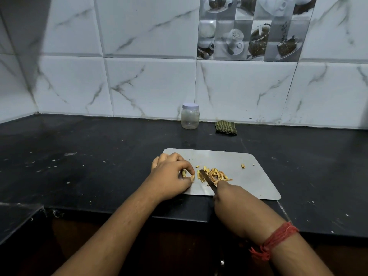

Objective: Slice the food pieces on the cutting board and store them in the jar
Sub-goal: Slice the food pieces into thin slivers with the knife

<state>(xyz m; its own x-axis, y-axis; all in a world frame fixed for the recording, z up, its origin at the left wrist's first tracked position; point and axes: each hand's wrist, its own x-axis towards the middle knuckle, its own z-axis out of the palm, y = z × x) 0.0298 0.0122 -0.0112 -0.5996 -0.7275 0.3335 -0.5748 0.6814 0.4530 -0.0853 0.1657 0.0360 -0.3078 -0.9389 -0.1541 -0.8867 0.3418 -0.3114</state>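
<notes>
While a heap of thin yellow-brown food pieces (214, 174) lies near the middle of the grey cutting board (256, 176), the left hand (172, 174) rests on the board's left part with its fingers curled, thumb and forefinger pinching a small piece (192, 177) against the surface. A little more of the same food shows under that hand's curled fingers. The right hand (235, 208) grips a knife (207, 179) by its handle, which is hidden inside the fist; the blade runs up and to the left from the hand, its tip lying at the left edge of the heap, just beside the pinched piece. A few stray bits (243, 166) lie apart from the heap, toward the board's right side.

A red thread band (276, 239) is wound round the right wrist. The board lies flat on a dark countertop (89, 166) speckled with pale spots, its near edge close to the counter's front edge.

Well behind the board, against the wall, stands the jar (190, 116): clear plastic, upright, with a white lid screwed or set on top, and seemingly nothing inside. Just to its right, not touching it, lies a folded green striped cloth (226, 127). White marble-patterned tiles (149, 86) cover the wall, and one decorated tile (253, 28) above and to the right bears pictures of cups and bowls.
</notes>
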